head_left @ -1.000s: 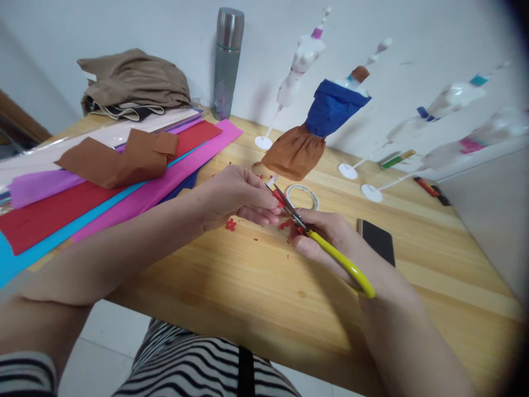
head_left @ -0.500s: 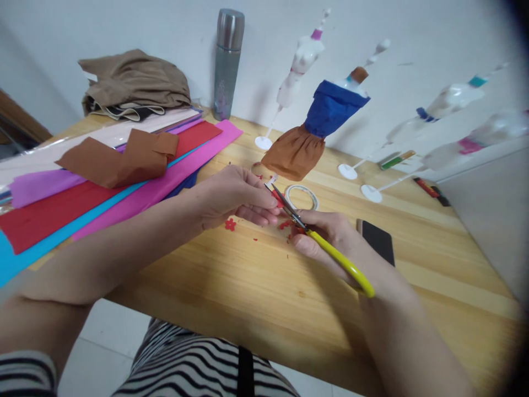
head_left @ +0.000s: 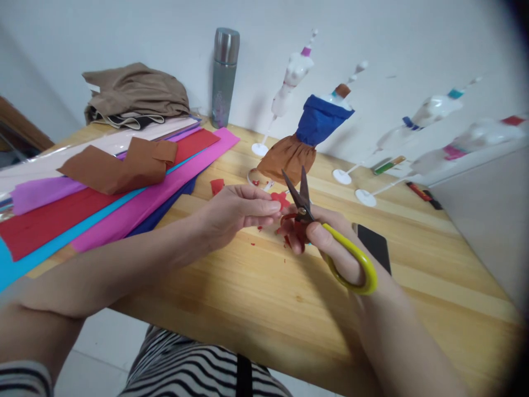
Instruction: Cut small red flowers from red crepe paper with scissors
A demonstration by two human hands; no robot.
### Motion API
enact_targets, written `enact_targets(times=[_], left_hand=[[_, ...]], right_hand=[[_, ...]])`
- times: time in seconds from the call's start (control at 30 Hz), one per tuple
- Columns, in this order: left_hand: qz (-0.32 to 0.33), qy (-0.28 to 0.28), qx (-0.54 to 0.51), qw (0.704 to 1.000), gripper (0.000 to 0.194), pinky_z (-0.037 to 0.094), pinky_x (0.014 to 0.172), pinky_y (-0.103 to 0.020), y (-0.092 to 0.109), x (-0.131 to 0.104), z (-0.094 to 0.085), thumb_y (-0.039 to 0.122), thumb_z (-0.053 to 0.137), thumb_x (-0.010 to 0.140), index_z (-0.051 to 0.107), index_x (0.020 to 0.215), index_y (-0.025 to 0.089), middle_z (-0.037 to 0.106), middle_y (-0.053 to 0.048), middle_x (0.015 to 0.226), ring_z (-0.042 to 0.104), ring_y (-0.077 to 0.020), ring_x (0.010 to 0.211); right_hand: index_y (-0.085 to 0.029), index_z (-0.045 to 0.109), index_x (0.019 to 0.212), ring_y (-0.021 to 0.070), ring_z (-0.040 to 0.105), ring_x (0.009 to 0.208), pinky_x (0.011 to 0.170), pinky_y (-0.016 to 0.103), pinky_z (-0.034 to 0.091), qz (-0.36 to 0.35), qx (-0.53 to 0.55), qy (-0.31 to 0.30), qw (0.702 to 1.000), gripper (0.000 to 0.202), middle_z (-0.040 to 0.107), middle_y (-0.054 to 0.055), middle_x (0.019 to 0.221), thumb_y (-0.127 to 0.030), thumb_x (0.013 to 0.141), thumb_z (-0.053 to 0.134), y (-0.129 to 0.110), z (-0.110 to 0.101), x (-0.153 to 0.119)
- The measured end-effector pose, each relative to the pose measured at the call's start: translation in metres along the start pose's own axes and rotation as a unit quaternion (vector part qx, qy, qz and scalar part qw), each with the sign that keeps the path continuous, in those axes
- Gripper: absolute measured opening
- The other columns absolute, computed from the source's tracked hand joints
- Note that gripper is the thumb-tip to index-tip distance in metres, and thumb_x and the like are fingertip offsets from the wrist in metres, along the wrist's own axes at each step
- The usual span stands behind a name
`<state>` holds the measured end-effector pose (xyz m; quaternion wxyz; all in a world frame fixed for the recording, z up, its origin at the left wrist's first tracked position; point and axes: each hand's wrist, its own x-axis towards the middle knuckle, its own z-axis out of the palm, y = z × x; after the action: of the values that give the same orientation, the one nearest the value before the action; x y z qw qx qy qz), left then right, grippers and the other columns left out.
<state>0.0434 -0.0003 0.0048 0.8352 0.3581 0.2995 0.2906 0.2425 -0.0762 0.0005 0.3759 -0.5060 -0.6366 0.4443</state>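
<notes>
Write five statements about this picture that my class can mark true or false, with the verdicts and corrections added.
1. The right hand holds yellow-handled scissors. True.
2. The scissors' blades are closed together. False: they stand apart, open.
3. The left hand holds a small red piece. True.
4. A flask stands upright near the wall. True.
5. On the dressed mannequin, the blue top sits below the brown skirt. False: the blue top is above the brown skirt.
</notes>
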Motion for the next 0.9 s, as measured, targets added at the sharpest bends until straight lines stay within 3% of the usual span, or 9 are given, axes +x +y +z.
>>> enact_targets(times=[0.13,0.33,0.63,0.9], left_hand=[[0.025,0.018,-0.05,0.998,0.013,0.05,0.078,-0.019,-0.008,0.001,0.002,0.01,0.076,0.08,0.073,0.068,0.012,0.074,-0.002,0.073,0.068,-0.0086,0.079],[0.044,0.041,-0.055,0.997,0.014,0.051,0.07,-0.019,-0.01,0.004,0.003,0.013,0.081,0.073,0.073,0.062,0.014,0.073,-0.002,0.069,0.067,-0.0093,0.07],[0.056,0.065,-0.023,0.996,0.022,0.048,0.069,-0.022,-0.015,0.0,0.009,0.009,0.074,0.077,0.067,0.057,0.012,0.065,-0.001,0.06,0.057,-0.0068,0.057],[0.032,0.083,-0.031,0.996,0.024,0.049,0.071,-0.022,-0.012,-0.002,0.013,0.007,0.071,0.08,0.068,0.057,0.011,0.065,-0.001,0.06,0.056,-0.0075,0.06]], right_hand=[[-0.02,0.065,0.115,0.0196,0.057,0.065,0.059,0.035,0.047,-0.025,0.029,0.018,0.999,0.057,0.061,0.005,0.079,-0.071,0.093,0.052,0.007,0.013,0.001],[-0.023,0.063,0.112,0.0213,0.055,0.069,0.062,0.037,0.046,-0.031,-0.046,0.017,0.998,0.058,0.062,0.007,0.085,-0.075,0.092,0.049,0.006,0.027,0.004],[-0.023,0.062,0.102,0.0216,0.053,0.069,0.063,0.037,0.044,-0.031,-0.101,0.066,0.992,0.058,0.058,0.005,0.079,-0.077,0.092,0.045,0.014,0.035,0.004],[-0.02,0.062,0.107,0.0184,0.053,0.068,0.059,0.032,0.045,-0.035,-0.103,0.043,0.993,0.05,0.058,0.004,0.082,-0.068,0.095,0.051,0.015,0.031,0.004]])
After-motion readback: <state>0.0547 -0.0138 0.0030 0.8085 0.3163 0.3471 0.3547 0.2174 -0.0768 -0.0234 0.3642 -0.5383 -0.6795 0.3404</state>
